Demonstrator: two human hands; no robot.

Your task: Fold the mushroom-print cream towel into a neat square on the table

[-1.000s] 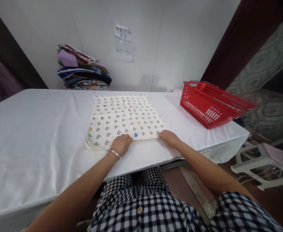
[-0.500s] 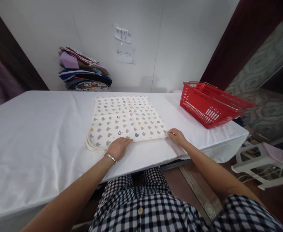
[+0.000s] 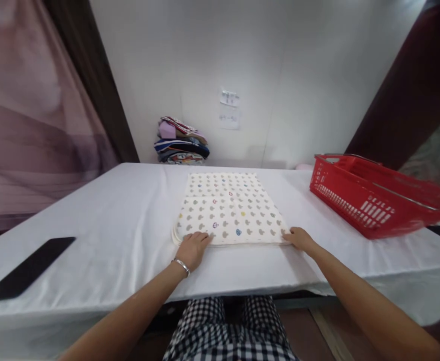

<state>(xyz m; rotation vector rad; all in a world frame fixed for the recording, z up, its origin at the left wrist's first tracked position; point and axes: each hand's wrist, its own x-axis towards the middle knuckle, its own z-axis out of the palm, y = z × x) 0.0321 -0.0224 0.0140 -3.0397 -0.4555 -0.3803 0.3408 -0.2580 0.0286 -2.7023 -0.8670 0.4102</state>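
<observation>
A folded cream cloth (image 3: 229, 213) printed with small grey mushrooms and a few coloured ones lies flat in the middle of the table. Its layers show at the rounded near-left corner. My left hand (image 3: 193, 249), with a silver bracelet at the wrist, rests at the near edge left of centre, fingers stretched out over the fabric. At the near-right corner, my right hand (image 3: 298, 238) has its fingers closed on the edge of the cloth; the fingertips are partly hidden.
A red plastic basket (image 3: 370, 200) stands on the right of the white-covered table (image 3: 137, 210). Behind the cloth is a stack of folded fabrics (image 3: 182, 145) near the wall. A flat black object (image 3: 28, 268) lies at the left. Paper signs (image 3: 229, 110) hang on the wall.
My view has swung left and tilted up, so the black object and more of the pink curtain show. Both hands keep about the same places on the cloth, which looks unchanged.
</observation>
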